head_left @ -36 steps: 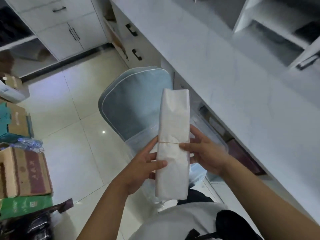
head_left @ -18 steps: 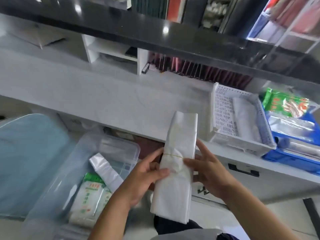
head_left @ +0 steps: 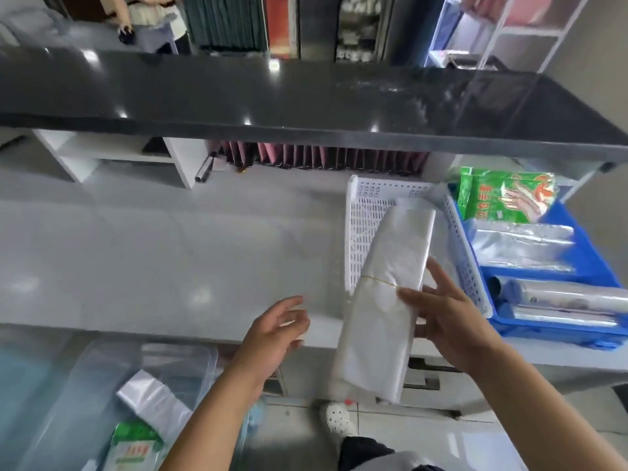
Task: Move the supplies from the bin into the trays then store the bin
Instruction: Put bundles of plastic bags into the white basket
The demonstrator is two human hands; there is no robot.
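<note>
My right hand (head_left: 438, 317) holds a long white bundle of plastic bags (head_left: 387, 300) bound with a rubber band, thumb on its front. The bundle's top end leans over the white perforated tray (head_left: 360, 239) on the grey counter. My left hand (head_left: 275, 331) hovers free beside the bundle, fingers loosely curled, holding nothing. The clear plastic bin (head_left: 85, 396) sits low at the left, with a clear bag pack (head_left: 153, 399) and a green packet (head_left: 136, 447) inside.
A blue tray (head_left: 598, 266) right of the white one holds a green glove packet (head_left: 503, 195), silver bags and film rolls. A dark upper ledge (head_left: 306, 100) overhangs the counter (head_left: 153, 253). Drawers lie under the counter edge. A person stands behind the ledge.
My left hand has let go of the bundle. My right hand has carried it rightward and up, so its top now leans over the white tray.
</note>
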